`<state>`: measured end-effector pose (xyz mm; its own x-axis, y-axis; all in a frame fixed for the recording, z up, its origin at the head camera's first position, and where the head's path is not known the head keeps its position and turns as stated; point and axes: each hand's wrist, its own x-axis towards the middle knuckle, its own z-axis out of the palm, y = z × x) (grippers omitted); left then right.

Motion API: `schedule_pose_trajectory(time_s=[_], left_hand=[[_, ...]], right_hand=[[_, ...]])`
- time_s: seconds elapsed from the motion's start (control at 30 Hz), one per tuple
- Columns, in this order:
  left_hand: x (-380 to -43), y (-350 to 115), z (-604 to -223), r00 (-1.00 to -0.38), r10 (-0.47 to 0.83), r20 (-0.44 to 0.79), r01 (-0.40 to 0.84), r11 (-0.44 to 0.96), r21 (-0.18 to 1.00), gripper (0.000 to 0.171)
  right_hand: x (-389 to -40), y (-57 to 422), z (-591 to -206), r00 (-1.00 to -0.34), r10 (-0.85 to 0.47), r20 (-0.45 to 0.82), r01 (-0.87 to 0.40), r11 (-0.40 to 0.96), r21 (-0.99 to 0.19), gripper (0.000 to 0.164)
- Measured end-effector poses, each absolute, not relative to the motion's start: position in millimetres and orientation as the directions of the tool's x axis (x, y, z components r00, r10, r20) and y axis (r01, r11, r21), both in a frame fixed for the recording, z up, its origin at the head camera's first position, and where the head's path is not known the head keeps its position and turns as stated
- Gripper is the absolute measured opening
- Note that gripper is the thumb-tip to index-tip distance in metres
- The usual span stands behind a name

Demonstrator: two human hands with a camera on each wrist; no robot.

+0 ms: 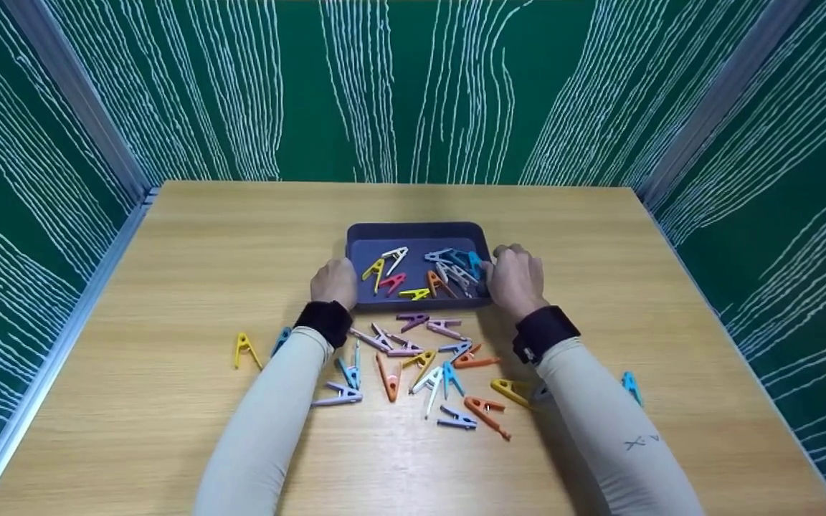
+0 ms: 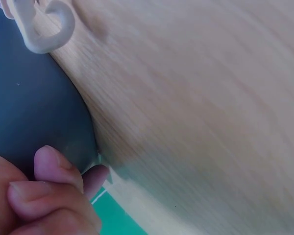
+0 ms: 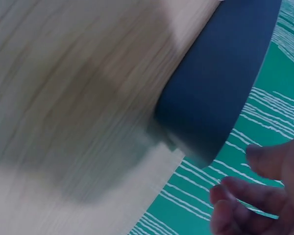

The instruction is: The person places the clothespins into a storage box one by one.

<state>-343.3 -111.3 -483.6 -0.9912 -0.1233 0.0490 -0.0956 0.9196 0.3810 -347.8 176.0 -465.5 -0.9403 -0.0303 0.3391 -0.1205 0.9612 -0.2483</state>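
A dark tray (image 1: 413, 304) holding several plastic clothespins, such as a red clothespin (image 1: 392, 282) and a white clothespin (image 1: 396, 257), sits on the wooden table. My left hand (image 1: 335, 282) grips the tray's left side. In the left wrist view its curled fingers (image 2: 54, 198) lie against the tray's dark outer wall (image 2: 44, 103), with one fingertip at its far corner. My right hand (image 1: 516, 279) is at the tray's right side. The right wrist view shows its bent, spread fingers (image 3: 225, 215) a little away from the tray wall (image 3: 210, 83), holding nothing.
Many loose clothespins lie in front of the tray between the forearms, including an orange clothespin (image 1: 486, 414) and a purple clothespin (image 1: 413, 320). A yellow clothespin (image 1: 244, 348) lies to the left, a blue clothespin (image 1: 632, 388) to the right. Green white-streaked panels (image 1: 413, 93) surround the table (image 1: 241, 229).
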Motion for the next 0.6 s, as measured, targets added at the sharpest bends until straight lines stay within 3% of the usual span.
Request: schedule_pose_trajectory(time_s=[0.33,0.6], left_hand=[[-342.4,-111.3,-483.3,-0.991,-0.126,0.052,-0.097,0.922,0.375,0.027],[-341.6,-112.3,-482.3,-0.992,-0.107,0.07,-0.075,0.928,0.365,0.027]], right_hand=[[-350.1,180.1,-474.4,-0.999,-0.024,0.048,-0.037,0.955,-0.294,0.022],[-352.3,178.0,-478.0,-0.999,-0.003,0.032,-0.012,0.958,-0.286,0.021]])
